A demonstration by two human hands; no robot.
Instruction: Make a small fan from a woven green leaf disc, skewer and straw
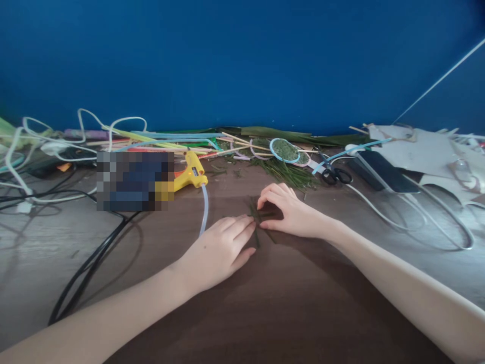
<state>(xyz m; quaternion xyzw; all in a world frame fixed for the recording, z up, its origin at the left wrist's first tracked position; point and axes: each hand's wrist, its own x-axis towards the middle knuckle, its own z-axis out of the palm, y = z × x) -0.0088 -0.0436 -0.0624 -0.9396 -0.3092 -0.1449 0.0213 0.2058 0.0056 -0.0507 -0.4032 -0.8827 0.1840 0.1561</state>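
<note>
Thin dark green leaf strips [255, 235] lie crossed in a small star-like figure on the brown table, between my two hands. My left hand [222, 245] rests flat from the left, its fingers stretched together and the tips touching the strips' left side. From the right, my right hand [290, 210] curves over the figure. Its thumb and fingertips stand apart in a C shape beside the strips, with a strip running into the gap. The fingertips partly hide where the strips cross.
Left are a yellow glue gun [189, 174], a blurred-out block [132, 182] and tangled cables [85, 268]. Behind lie cut green strips [290, 174], a blue-rimmed oval [284, 150] and sticks. Black scissors [336, 175] and a dark phone-like slab [386, 172] lie right, before a blue wall.
</note>
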